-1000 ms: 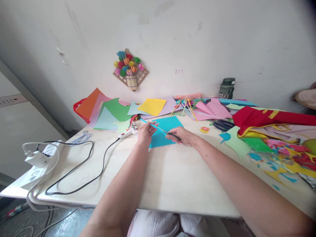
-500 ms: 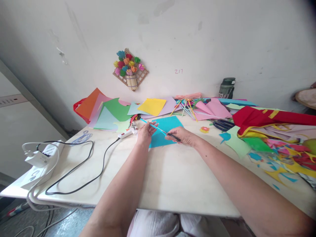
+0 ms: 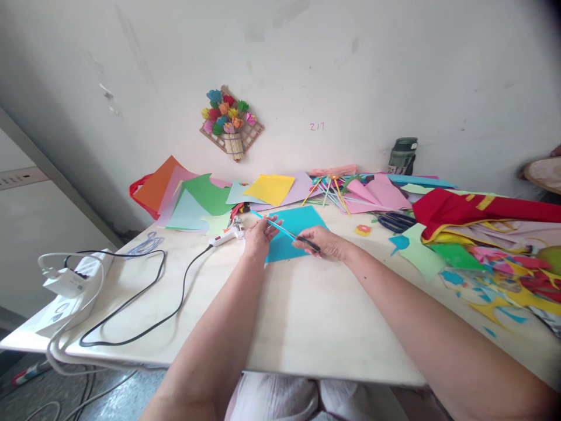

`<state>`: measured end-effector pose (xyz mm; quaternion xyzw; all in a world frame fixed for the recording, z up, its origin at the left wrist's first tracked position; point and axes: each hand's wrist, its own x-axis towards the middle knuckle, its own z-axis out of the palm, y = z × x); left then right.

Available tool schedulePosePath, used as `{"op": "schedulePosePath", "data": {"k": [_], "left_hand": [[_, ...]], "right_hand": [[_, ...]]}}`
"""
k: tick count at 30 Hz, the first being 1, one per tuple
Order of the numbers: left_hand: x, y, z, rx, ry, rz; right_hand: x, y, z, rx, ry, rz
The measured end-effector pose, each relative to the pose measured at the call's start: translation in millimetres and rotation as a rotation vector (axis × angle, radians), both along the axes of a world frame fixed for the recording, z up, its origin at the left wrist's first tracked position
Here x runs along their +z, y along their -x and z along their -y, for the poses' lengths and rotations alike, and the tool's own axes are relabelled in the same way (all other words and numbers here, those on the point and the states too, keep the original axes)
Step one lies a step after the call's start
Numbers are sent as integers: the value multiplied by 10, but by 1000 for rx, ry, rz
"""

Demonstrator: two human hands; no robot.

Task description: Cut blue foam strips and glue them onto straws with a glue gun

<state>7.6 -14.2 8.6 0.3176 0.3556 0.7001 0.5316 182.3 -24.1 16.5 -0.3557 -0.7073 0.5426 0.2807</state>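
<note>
My left hand [image 3: 259, 235] is closed around a thin light-blue paper strip [image 3: 256, 214]. The strip slants down to the right, and its far tip pokes out beyond my fingers. In my right hand [image 3: 323, 241] is a pair of scissors [image 3: 312, 245] with dark handles, its blades pointing left along the strip. Whether the blades are parted is too fine to make out. Under both hands a bright blue sheet of paper [image 3: 307, 217] lies flat on the table. A white glue gun [image 3: 225, 237] rests just left of my left hand.
The table [image 3: 333, 327] carries coloured paper sheets [image 3: 205, 196] along the wall. A white power strip [image 3: 72, 292] and looping black cable [image 3: 144, 298] occupy the left. Dark-handled scissors [image 3: 397, 222], red cloth [image 3: 456, 210] and paper scraps [image 3: 504, 292] lie right, with a bottle [image 3: 402, 156] behind.
</note>
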Motion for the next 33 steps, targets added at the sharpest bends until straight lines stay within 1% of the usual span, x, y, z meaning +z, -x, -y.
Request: {"op": "schedulePosePath", "data": {"k": [13,21,25,30,33], "left_hand": [[-21,25,-27,4,0,-9],[-9,22,-19,12,2,1],[-13,24,-23,15,9,-9],[-18,44,-23,19,1,0],[-24,75,-36,50,-6,12]], "right_hand": [[-99,-7,-109,-11,-93,44],[-115,-10,-106,-14,-114,49],[-124,4,-109,-43,-141,82],[-128,7,-111,-78,-205,164],[-124,-2,-104,-88,-288,225]]}}
